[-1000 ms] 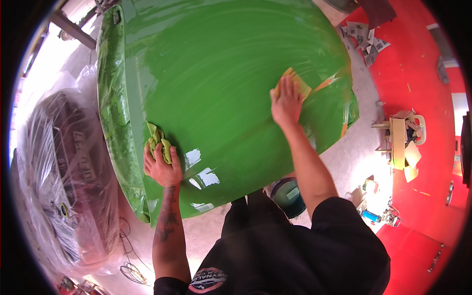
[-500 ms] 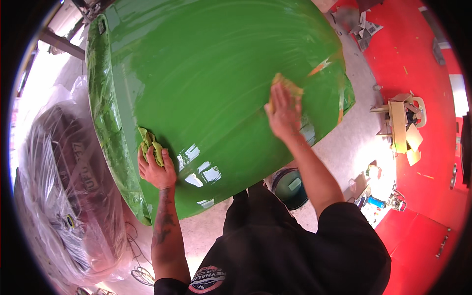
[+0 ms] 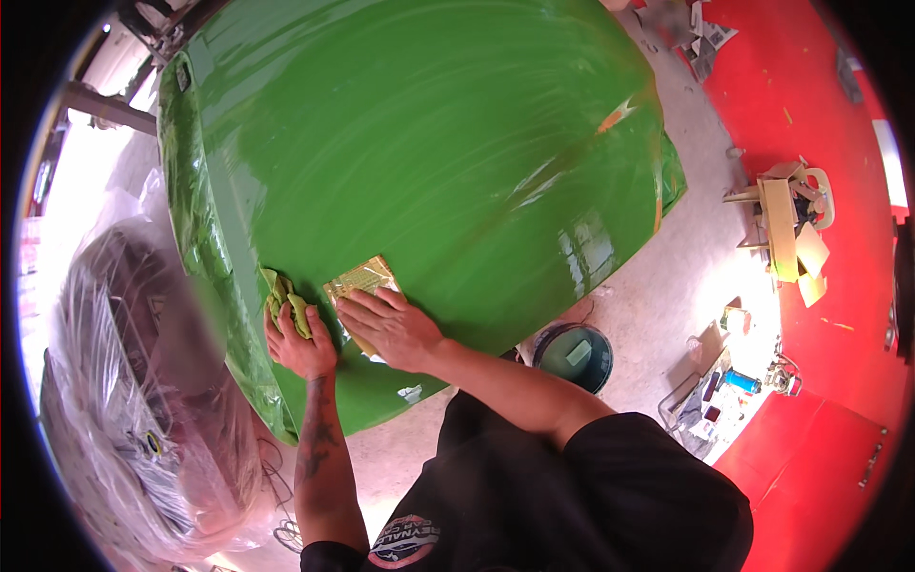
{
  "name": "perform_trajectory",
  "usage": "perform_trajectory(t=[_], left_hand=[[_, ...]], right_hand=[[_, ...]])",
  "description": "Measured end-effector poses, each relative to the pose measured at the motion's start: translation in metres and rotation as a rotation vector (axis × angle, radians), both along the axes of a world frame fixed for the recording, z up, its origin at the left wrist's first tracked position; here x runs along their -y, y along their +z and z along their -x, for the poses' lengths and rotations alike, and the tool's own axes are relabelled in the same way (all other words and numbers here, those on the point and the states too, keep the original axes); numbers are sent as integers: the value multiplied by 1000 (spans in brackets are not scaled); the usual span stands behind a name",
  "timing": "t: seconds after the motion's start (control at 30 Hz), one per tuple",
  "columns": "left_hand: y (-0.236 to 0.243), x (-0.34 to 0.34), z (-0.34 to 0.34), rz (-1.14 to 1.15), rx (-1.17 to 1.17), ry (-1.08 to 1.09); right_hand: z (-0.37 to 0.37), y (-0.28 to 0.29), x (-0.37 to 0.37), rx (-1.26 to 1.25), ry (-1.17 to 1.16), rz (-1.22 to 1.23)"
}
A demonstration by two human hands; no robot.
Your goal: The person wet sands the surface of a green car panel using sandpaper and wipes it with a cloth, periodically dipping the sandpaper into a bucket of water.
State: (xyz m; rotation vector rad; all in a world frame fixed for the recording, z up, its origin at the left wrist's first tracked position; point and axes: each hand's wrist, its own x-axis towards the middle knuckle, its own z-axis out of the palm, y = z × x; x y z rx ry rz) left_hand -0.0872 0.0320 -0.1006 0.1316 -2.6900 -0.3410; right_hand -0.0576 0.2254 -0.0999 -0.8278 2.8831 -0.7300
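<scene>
A large glossy green car panel (image 3: 410, 162), likely a hood, spreads in front of me with hazy curved streaks across its surface. My left hand (image 3: 303, 351) rests near its left edge, fingers curled around a crumpled yellow-green cloth (image 3: 284, 300). Close beside it, my right hand (image 3: 396, 329) presses with flat fingers on a gold-tan printed sheet that looks like sandpaper (image 3: 360, 276). The sheet lies against the green paint, its lower part covered by my fingers. Bright reflections show on the panel's right side and near edge.
Clear plastic covers a bulky item (image 3: 152, 381) on the left. A dark bucket (image 3: 602, 372) holding liquid stands on the floor by the panel's near edge. Farther right are a chair piled with cardboard (image 3: 782, 229) and a cluttered low surface with a blue cylinder (image 3: 743, 381).
My right hand has swept left and nearer with the gold-tan sheet, from the panel's right side to beside my left hand. The left hand and cloth have barely moved.
</scene>
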Motion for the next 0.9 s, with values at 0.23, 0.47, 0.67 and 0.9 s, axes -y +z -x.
perform_trajectory(t=[0.23,0.47,0.67,0.9], left_hand=[[3,2,-1,25,13,20],[9,-8,-1,6,30,37],[10,-5,-2,14,26,27],[5,-1,-4,0,32,6]], right_hand=[[112,9,-209,-240,-510,-169],[180,-9,-290,-150,-1110,-327],[134,7,-29,-151,-522,-131],[113,-2,-30,-111,22,32]])
